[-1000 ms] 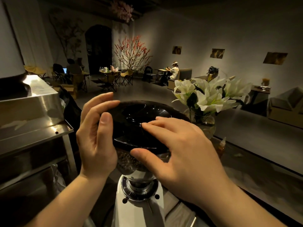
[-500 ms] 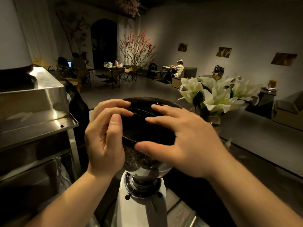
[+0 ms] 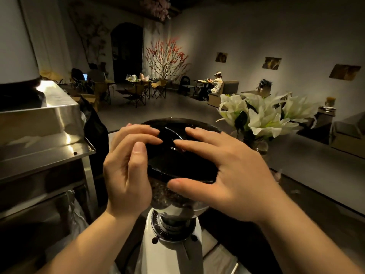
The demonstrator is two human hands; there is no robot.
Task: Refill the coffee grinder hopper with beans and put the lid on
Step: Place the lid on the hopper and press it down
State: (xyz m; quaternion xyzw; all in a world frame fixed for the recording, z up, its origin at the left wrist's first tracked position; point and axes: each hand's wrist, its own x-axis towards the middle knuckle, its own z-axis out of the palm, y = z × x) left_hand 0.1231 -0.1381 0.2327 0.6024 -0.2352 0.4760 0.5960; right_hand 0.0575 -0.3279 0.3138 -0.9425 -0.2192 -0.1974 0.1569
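At the middle of the frame, the left hand [image 3: 126, 175] and right hand [image 3: 227, 175] spread open-fingered over the dark lid [image 3: 177, 161], fingertips touching it, nothing clasped. Lid sits on the hopper [image 3: 167, 196], beans showing through, atop the white grinder [image 3: 171, 254]. No readable writing. White lilies [image 3: 260, 115] stand right; a steel machine [image 3: 39, 123] left, cut off.

A glossy black lid [image 3: 178, 155] is seen over dark brown beans [image 3: 167, 194]; the grinder body [image 3: 173, 256] is white. At two o'clock, white lilies [image 3: 262, 113] with green leaves are shown; at nine o'clock, a silver steel machine [image 3: 39, 123].
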